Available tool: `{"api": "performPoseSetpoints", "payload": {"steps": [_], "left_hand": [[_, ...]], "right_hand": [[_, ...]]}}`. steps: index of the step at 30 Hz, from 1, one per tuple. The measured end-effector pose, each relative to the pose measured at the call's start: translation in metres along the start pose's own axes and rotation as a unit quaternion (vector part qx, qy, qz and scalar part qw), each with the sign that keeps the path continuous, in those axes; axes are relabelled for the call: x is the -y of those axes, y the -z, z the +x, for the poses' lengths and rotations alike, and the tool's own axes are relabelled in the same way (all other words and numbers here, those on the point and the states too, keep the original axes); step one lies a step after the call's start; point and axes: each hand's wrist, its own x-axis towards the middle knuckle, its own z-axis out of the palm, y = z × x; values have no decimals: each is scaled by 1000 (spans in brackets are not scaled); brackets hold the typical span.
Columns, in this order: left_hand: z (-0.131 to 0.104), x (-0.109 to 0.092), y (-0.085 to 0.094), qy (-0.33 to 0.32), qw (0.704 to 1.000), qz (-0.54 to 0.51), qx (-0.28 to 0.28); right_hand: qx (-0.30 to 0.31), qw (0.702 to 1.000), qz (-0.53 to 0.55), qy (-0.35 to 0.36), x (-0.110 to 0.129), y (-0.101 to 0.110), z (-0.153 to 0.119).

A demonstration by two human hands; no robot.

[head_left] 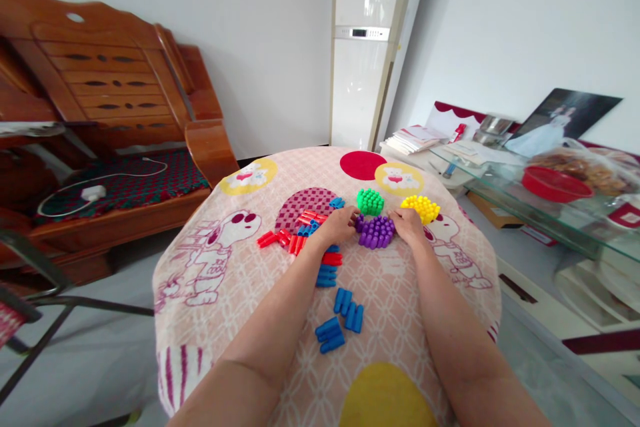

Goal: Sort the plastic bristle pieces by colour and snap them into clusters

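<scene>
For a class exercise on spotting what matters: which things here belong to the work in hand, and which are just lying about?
Likely part of the work:
- purple pieces, bunched between left hand and right hand
- green pieces and yellow pieces, bunched nearby
- red pieces and blue pieces, lying loose

Apparently just lying about:
- white plug with its cable
- stacked papers
- red bowl

Plastic Shining on Matt Cloth

You are facing smooth, glossy plastic: purple pieces (377, 232), green pieces (370, 202), yellow pieces (420, 209), blue pieces (329, 329) and red pieces (267, 239) are shining against a matt cloth tablecloth (385, 320). A varnished wooden bench (107, 71) is gleaming; a cushion (135, 185) is looking roughly woven. A cabinet (357, 83) is reflecting light off its glossy front; a shelf (510, 190) is showing clear glass.
</scene>
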Motion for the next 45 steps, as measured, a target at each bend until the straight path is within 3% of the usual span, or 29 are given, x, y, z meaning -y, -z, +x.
{"api": "performPoseSetpoints", "payload": {"steps": [6,9,11,16,18,20,22,25,29,34,40,45], "left_hand": [[1,-8,-6,-35,999,-8,33],[0,-11,4,-28,999,12,20],[-4,-9,21,-14,999,28,-15],[-29,13,85,53,993,17,-102],[-41,23,104,93,991,22,-90],[-48,29,113,112,992,39,-35],[-51,30,111,115,991,68,16],[-46,31,97,114,987,115,22],[-41,45,87,143,975,167,-30],[-54,71,103,209,957,170,-103],[-64,87,113,278,919,89,-265],[-63,103,105,323,908,78,-256]], "right_hand": [[-7,1000,16,9,0,0,-1],[-5,1000,11,9,0,1,-1],[-4,1000,5,5,0,1,-1],[-2,1000,4,8,-1,1,-1],[-7,1000,6,14,-2,0,-1],[-11,1000,8,23,-3,-1,0],[-11,999,9,30,-4,-1,0],[-8,1000,6,24,-5,-1,1],[-4,1000,-8,15,-5,0,1],[-3,1000,-6,17,-5,0,1],[-7,1000,19,10,-6,-2,2],[-8,998,64,-22,-8,-1,1]]}}
